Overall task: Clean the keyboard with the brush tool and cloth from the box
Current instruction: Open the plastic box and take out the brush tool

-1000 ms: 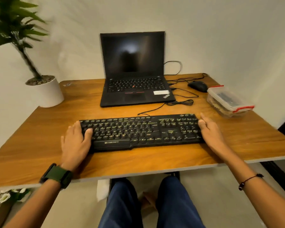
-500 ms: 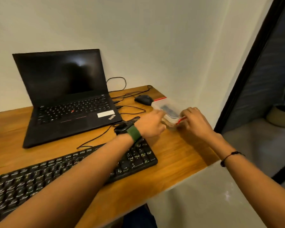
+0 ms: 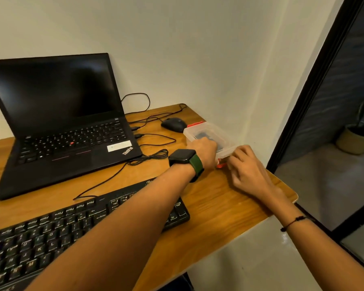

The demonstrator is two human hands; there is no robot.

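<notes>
A clear plastic box (image 3: 210,136) with red clips and a closed lid sits at the desk's right edge near the wall. Dark contents show through the lid; I cannot make out a brush or cloth. My left hand (image 3: 203,151), with a green-strapped watch on the wrist, presses on the box's near left side. My right hand (image 3: 247,166) has its fingertips on the near red clip (image 3: 221,164). The black keyboard (image 3: 72,225) lies at the lower left, partly under my left forearm.
An open black laptop (image 3: 67,127) stands at the back left. A black mouse (image 3: 173,124) and loose cables (image 3: 153,148) lie between the laptop and the box. The desk's right edge (image 3: 282,185) drops off beside a dark door frame (image 3: 315,80).
Both hands left the keyboard's ends and reached right to the box. Since half a second ago, they have stayed on it while the view moved closer.
</notes>
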